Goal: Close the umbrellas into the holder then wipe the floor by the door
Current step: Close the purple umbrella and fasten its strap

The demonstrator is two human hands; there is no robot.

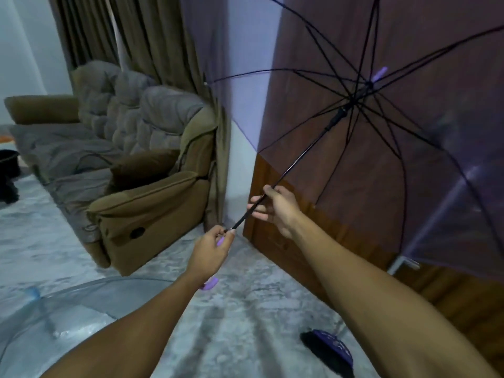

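The left hand (211, 248) grips the lilac handle of the open purple umbrella (409, 148), held up at far right before the wooden door (286, 241). The right hand (275, 207) curls around its black shaft. A clear umbrella (68, 309) lies near left.

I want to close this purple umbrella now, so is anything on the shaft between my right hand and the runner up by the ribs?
Nothing visible. The shaft runs bare from the right hand up to the runner. The left hand grips the handle end.
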